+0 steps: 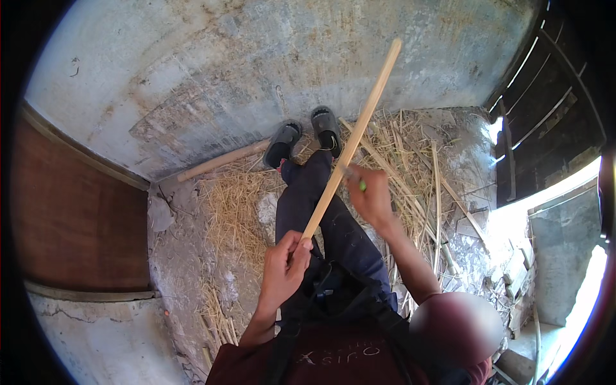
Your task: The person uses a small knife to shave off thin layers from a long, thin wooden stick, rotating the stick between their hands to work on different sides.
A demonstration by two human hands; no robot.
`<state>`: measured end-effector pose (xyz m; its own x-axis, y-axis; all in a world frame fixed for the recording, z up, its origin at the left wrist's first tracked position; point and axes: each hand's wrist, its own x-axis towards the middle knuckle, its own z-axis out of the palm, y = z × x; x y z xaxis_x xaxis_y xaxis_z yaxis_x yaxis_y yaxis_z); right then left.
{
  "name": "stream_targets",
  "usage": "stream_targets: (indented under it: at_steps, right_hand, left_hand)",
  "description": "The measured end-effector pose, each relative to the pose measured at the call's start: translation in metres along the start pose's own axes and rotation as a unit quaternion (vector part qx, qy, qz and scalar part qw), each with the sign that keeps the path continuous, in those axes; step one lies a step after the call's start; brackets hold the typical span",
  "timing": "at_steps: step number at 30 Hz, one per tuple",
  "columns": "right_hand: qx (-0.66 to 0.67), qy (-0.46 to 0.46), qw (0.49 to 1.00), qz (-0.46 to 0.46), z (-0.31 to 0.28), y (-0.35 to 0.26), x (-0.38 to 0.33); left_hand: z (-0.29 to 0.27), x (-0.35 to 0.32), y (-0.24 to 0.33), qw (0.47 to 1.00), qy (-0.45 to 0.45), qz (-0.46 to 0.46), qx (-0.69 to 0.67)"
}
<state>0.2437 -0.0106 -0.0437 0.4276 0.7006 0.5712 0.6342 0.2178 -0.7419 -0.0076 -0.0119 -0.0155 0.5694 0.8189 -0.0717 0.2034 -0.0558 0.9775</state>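
A long, pale wooden strip (359, 135) slants up and away over my legs, its far end pointing toward the wall. My left hand (287, 266) is closed around its near end, thumb on top. Beside the strip's middle, my right hand (370, 196) is closed on a small knife (362, 185) with a green handle. A short greyish part of the knife reaches the strip's right edge; the rest is hidden by my fingers, so I cannot tell the blade's full shape.
Straw-like shavings (240, 212) cover the floor around my sandals (285, 138). Long thin strips (436, 205) lie on the right, and a wooden pole (224, 159) rests along the foot of the stained wall (256, 70). A brown panel (83, 212) stands at the left.
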Motion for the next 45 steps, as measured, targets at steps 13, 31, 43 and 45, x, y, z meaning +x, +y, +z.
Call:
stream_targets:
  at_steps: [13,31,43,45]
  right_hand:
    - [-0.053,-0.047,0.997,0.012,0.003,-0.029,-0.025]
    - [0.024,0.129,0.985,0.113,-0.020,0.065,0.060]
    - [0.492,-0.092,0.824,0.265,-0.026,-0.010,0.025]
    - [0.501,-0.098,0.821,0.255,-0.023,-0.017,0.024]
  left_hand:
    - [0.023,0.019,0.022,0.980,0.053,0.127,0.144]
    - [0.004,-0.017,-0.011,0.993,-0.014,0.048,0.109]
    - [-0.006,0.004,-0.006,0.994,-0.088,-0.003,0.065]
    - [0.000,0.009,0.005,0.995,-0.068,0.013,0.067]
